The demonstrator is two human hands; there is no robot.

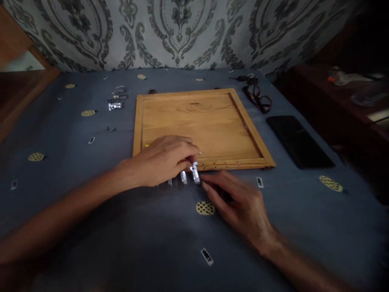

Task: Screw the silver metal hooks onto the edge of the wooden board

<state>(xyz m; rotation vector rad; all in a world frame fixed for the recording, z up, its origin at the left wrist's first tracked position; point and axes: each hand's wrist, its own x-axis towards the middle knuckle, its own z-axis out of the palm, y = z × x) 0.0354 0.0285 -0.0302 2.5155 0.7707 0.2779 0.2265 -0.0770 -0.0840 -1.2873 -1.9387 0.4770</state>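
A framed wooden panel [194, 121] lies flat on the blue patterned cloth. At its near edge is a small shiny metal hook piece [195, 173], with its upper end at the fingertips of my left hand [165, 160], which are closed in a pinch. My right hand [240, 202] is just right of the piece, thumb and fingers brought together near its lower end; whether they hold anything is too small to tell. Another metal piece [184, 177] sticks out from the panel's near edge, and one more shows partly beneath my left hand. Small dark holes dot the near rail.
More metal hooks [116, 104] and small screws [111, 129] lie to the left. On the right are glasses [258, 98], keys [244, 78] and a black phone [300, 141]. A patterned cloth backdrop [179, 32] rises behind; dark furniture stands at the right.
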